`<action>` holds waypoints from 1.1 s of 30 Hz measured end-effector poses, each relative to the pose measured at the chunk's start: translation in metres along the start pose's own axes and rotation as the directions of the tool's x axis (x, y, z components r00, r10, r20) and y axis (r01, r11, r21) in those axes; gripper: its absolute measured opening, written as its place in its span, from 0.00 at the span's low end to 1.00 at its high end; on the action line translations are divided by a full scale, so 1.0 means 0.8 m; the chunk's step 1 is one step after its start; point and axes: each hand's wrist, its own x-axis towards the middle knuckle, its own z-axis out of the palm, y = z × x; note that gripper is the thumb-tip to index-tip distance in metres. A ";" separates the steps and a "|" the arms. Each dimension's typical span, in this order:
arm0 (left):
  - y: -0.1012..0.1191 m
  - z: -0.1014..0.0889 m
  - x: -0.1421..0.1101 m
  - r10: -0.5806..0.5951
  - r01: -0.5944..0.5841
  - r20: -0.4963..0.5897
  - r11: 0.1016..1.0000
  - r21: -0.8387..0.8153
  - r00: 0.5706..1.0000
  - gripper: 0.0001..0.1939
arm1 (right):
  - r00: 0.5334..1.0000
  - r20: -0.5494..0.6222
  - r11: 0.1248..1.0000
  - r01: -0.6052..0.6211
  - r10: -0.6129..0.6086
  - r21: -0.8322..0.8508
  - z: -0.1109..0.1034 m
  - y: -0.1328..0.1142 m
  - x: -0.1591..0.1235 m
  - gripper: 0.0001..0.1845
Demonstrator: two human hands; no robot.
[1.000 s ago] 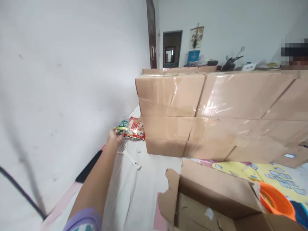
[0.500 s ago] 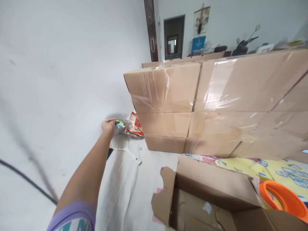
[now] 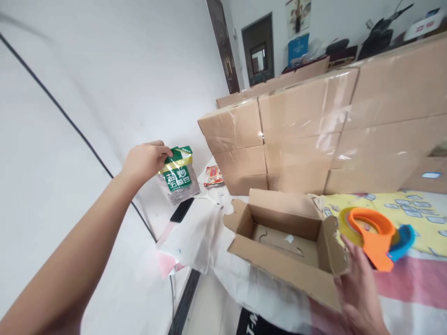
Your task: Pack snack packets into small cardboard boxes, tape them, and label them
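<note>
My left hand [image 3: 145,159] is closed on the top edge of a clear snack bag with a green label [image 3: 178,176], which hangs in the air to the left of the boxes. My right hand [image 3: 359,286] lies with fingers stretched out against the right flap and near wall of an open, empty cardboard box [image 3: 279,242]. An orange and blue tape dispenser with a yellowish roll [image 3: 375,232] sits just beyond that hand. A red snack packet [image 3: 213,176] remains on the white cloth by the stacked boxes.
A wall of taped cardboard boxes [image 3: 314,135] stands behind the open box. A black phone [image 3: 181,210] lies on the white cloth [image 3: 195,232] near the white wall. A black cable [image 3: 70,123] runs down that wall. A patterned yellow and pink sheet [image 3: 412,209] covers the right side.
My left hand has lifted the green-labelled bag away from the red packet and drawn it back towards me. The view swung right and down, and my right hand came into view at the open box.
</note>
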 end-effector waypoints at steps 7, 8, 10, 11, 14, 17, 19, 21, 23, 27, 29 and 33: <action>0.125 -0.131 -0.063 0.396 -0.422 -0.282 0.906 -0.039 0.874 0.22 | 0.910 -0.155 0.917 0.395 -0.385 0.045 -0.005 -0.130 0.037 0.34; 0.147 -0.143 -0.067 0.421 -0.455 -0.304 0.889 -0.047 0.855 0.22 | 0.934 -0.030 0.931 0.358 -0.356 0.075 -0.001 -0.156 0.053 0.37; 0.191 -0.156 -0.073 0.443 -0.499 -0.358 0.863 -0.080 0.822 0.22 | 0.958 0.135 0.966 0.239 -0.252 0.101 0.013 -0.201 0.089 0.50; 0.212 -0.157 -0.075 0.440 -0.514 -0.393 0.851 -0.106 0.808 0.21 | 0.966 0.181 0.980 0.170 -0.187 0.105 0.021 -0.217 0.108 0.56; 0.258 -0.144 -0.079 0.424 -0.569 -0.517 0.808 -0.155 0.744 0.15 | 0.951 0.306 0.984 -0.023 -0.033 0.177 0.047 -0.245 0.151 0.50; 0.267 -0.112 -0.093 0.304 -0.542 -0.663 0.820 -0.183 0.684 0.11 | 0.957 0.289 0.977 -0.064 0.001 0.206 0.057 -0.247 0.166 0.37; 0.257 -0.077 -0.116 0.041 -0.394 -0.737 0.864 -0.313 0.675 0.10 | 0.975 0.224 0.986 -0.029 -0.008 0.161 0.052 -0.240 0.169 0.35; 0.246 -0.029 -0.150 -0.320 -0.180 -0.679 0.810 -0.558 0.661 0.10 | 0.982 0.189 0.992 -0.023 -0.002 0.128 0.041 -0.229 0.176 0.34; 0.247 0.025 -0.191 -0.590 -0.003 -0.443 0.598 -0.801 0.675 0.08 | 0.980 0.194 0.985 -0.075 0.044 0.158 0.030 -0.217 0.188 0.33; 0.282 0.123 -0.263 -0.567 0.069 -0.164 0.367 -0.928 0.807 0.08 | 0.950 0.250 0.919 -0.260 0.188 0.297 0.018 -0.196 0.207 0.33; 0.305 0.155 -0.285 -0.525 0.064 -0.126 0.328 -0.943 0.842 0.08 | 0.931 0.267 0.874 -0.334 0.248 0.352 0.015 -0.185 0.209 0.34; 0.337 0.184 -0.309 -0.451 0.055 -0.094 0.307 -0.950 0.887 0.08 | 0.899 0.296 0.823 -0.421 0.323 0.382 0.012 -0.166 0.205 0.35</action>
